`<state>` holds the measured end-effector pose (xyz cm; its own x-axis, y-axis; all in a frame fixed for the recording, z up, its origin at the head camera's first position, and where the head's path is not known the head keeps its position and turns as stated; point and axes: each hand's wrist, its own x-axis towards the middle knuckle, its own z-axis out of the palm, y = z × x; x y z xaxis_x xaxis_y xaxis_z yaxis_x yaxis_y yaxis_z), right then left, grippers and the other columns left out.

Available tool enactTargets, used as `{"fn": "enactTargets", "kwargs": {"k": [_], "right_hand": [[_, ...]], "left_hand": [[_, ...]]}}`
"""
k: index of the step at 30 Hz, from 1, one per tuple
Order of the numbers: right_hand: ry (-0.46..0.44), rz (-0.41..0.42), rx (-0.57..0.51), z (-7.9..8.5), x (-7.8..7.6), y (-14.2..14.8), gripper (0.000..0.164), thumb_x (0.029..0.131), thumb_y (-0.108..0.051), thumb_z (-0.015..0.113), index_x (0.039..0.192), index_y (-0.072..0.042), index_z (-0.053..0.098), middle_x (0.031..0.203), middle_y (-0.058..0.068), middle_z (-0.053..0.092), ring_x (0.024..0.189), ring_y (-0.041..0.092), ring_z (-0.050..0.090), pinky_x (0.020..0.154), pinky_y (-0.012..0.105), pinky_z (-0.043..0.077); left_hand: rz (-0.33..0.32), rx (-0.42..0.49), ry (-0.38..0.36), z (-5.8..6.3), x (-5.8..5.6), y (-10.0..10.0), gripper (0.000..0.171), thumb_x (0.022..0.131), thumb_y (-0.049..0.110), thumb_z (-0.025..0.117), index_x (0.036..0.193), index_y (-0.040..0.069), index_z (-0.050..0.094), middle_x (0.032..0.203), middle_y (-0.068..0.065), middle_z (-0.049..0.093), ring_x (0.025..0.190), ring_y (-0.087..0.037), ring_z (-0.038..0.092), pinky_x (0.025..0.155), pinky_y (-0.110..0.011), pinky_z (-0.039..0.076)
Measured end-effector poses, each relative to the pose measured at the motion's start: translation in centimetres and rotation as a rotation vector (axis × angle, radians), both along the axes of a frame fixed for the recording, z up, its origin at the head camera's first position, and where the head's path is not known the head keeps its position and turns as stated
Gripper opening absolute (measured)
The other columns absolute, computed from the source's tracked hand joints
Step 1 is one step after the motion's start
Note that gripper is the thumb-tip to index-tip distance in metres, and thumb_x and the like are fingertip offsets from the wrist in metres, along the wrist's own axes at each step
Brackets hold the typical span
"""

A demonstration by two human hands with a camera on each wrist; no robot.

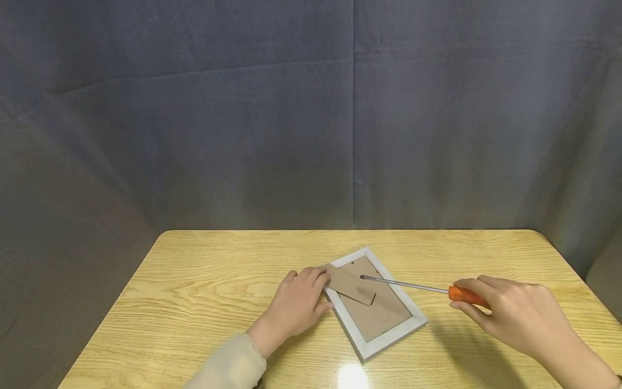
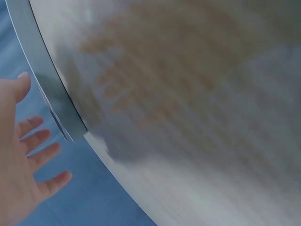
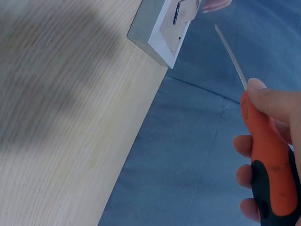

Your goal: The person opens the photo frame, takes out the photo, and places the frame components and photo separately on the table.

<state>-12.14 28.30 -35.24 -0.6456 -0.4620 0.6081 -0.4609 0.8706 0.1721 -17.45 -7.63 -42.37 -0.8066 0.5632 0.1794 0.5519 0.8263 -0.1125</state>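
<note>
A picture frame (image 1: 358, 349) with a white-grey border lies back side up on the table, its brown backboard (image 1: 389, 319) and a fabric-brown stand flap (image 1: 347, 284) showing. My left hand (image 1: 298, 302) is at the frame's left edge, fingertips by the top of the flap; in the left wrist view its fingers (image 2: 44, 155) are spread and relaxed. My right hand (image 1: 520, 313) grips the orange and black handle of a flat-blade screwdriver (image 3: 268, 155). The screwdriver's metal shaft points left, and its tip overlaps the backboard in the head view, raised above it.
The wood-grain table (image 1: 194, 292) extends to both sides and behind the frame. A dark grey-blue curtain (image 1: 272, 135) hangs behind the table and along its sides. Light glares on the tabletop near the frame's front corner.
</note>
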Motion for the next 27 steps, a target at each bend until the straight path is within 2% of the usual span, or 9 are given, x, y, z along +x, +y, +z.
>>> {"fn": "enactTargets", "kwargs": {"k": [4, 10, 13, 19, 27], "right_hand": [[-0.002, 0.004, -0.003, -0.1, 0.0, 0.1, 0.026, 0.057, -0.041, 0.075, 0.080, -0.030, 0.069, 0.062, -0.018, 0.065, 0.044, -0.001, 0.044, 0.034, 0.018, 0.024], [0.008, 0.007, -0.012, -0.3, 0.0, 0.1, 0.023, 0.059, -0.044, 0.072, 0.079, -0.031, 0.068, 0.061, -0.021, 0.064, 0.043, -0.002, 0.041, 0.034, 0.017, 0.022], [0.002, 0.001, -0.014, -0.4, 0.0, 0.0, 0.023, 0.059, -0.044, 0.072, 0.079, -0.031, 0.069, 0.061, -0.020, 0.064, 0.044, -0.001, 0.043, 0.034, 0.017, 0.023], [-0.009, -0.009, -0.011, -0.4, 0.1, 0.0, 0.025, 0.058, -0.042, 0.075, 0.080, -0.031, 0.069, 0.062, -0.018, 0.066, 0.043, 0.000, 0.043, 0.034, 0.019, 0.023], [-0.030, -0.019, -0.012, -0.5, 0.2, -0.1, 0.027, 0.057, -0.040, 0.077, 0.081, -0.029, 0.070, 0.064, -0.015, 0.068, 0.043, 0.002, 0.046, 0.033, 0.020, 0.024]], "left_hand": [[0.008, -0.010, -0.044, 0.2, -1.0, -0.2, 0.065, 0.091, 0.056, 0.043, 0.141, 0.015, 0.040, 0.147, -0.003, 0.044, 0.132, -0.021, 0.042, 0.104, -0.050, 0.045], [-0.013, -0.025, -0.094, 0.0, -2.2, -0.1, 0.070, 0.089, 0.058, 0.043, 0.147, 0.019, 0.032, 0.155, 0.002, 0.035, 0.135, -0.019, 0.037, 0.106, -0.050, 0.042], [-0.021, -0.012, -0.109, -0.1, -2.4, -0.1, 0.071, 0.088, 0.057, 0.045, 0.147, 0.020, 0.033, 0.155, 0.004, 0.034, 0.135, -0.020, 0.038, 0.105, -0.050, 0.043], [-0.037, 0.000, -0.080, -0.3, -2.6, -0.2, 0.069, 0.086, 0.054, 0.047, 0.144, 0.019, 0.038, 0.152, 0.002, 0.040, 0.130, -0.020, 0.044, 0.100, -0.051, 0.047], [-0.032, 0.000, -0.084, -0.2, -2.6, 0.0, 0.066, 0.085, 0.053, 0.048, 0.141, 0.018, 0.043, 0.151, 0.000, 0.042, 0.131, -0.022, 0.043, 0.100, -0.051, 0.047]]}}
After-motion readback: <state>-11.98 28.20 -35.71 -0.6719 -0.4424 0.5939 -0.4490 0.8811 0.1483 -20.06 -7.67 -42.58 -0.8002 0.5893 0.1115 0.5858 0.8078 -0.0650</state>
